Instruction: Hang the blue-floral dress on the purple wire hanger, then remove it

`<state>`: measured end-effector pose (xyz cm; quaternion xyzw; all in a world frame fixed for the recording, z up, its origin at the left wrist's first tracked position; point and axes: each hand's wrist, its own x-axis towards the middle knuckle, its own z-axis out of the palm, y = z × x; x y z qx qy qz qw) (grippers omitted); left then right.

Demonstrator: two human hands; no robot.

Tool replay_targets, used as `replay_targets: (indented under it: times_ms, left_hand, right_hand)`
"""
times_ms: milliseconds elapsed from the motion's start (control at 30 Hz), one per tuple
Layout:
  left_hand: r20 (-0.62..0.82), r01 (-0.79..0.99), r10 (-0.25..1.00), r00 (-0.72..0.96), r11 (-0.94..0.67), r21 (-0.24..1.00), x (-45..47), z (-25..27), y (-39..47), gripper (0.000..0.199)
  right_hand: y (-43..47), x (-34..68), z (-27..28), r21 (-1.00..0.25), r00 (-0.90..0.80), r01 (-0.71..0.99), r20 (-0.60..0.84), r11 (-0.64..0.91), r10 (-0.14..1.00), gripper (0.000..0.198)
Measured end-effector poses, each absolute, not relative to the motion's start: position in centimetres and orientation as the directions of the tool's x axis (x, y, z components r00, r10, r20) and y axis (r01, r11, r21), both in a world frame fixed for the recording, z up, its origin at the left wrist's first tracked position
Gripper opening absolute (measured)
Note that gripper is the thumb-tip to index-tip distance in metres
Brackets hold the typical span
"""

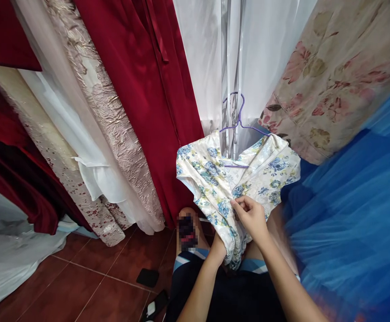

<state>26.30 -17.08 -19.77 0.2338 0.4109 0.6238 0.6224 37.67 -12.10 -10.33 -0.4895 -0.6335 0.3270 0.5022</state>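
A white dress with blue flowers and short sleeves hangs over my lap on a purple hanger. Its neckline parts in a long V down the middle. At the bottom of that V, my right hand pinches the edge of the opening between thumb and fingertips. My left hand reaches in under the dress from below, and the cloth covers its fingers. The lower part of the dress is bunched up between my forearms, so its full length is hidden.
Long garments hang all around: a dark red one, a white one, a pink-flowered one and blue tulle close on the right. On the red tile floor lie a flat black object and a dark item.
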Motion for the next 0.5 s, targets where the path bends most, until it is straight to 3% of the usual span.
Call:
replay_targets:
  times_ms: [100, 200, 267, 333, 400, 500]
  left_hand:
    - [-0.157, -0.551, 0.964, -0.213, 0.014, 0.834, 26.4, -20.0, -16.7, 0.058]
    - [-0.113, -0.447, 0.927, -0.356, -0.063, 0.892, 25.8, -20.4, -16.6, 0.048]
    - [-0.013, -0.264, 0.816, -0.577, -0.172, 0.949, 25.2, -20.2, -17.0, 0.041]
    - [0.178, -0.013, 0.678, -0.713, -0.268, 0.963, 24.8, -19.1, -17.7, 0.034]
    - [0.383, 0.189, 0.673, -0.633, -0.346, 0.919, 24.9, -17.3, -18.5, 0.026]
    - [0.568, 0.315, 0.755, -0.329, -0.479, 0.819, 26.0, -14.6, -18.8, 0.022]
  right_hand:
    - [-13.3, 38.5, -10.3, -0.930, -0.010, 0.166, 0.331, 0.328, 0.944, 0.033]
    - [-14.3, 39.3, -10.4, -0.928, -0.004, 0.155, 0.343, 0.339, 0.939, 0.029]
    - [-14.7, 39.8, -10.3, -0.921, -0.022, 0.181, 0.348, 0.346, 0.937, 0.028]
    - [-15.1, 40.1, -10.1, -0.915, -0.057, 0.207, 0.341, 0.345, 0.938, 0.029]
    - [-15.5, 40.1, -9.6, -0.911, -0.108, 0.230, 0.326, 0.342, 0.939, 0.029]
    - [-16.0, 40.1, -8.6, -0.892, -0.225, 0.272, 0.306, 0.361, 0.925, 0.026]
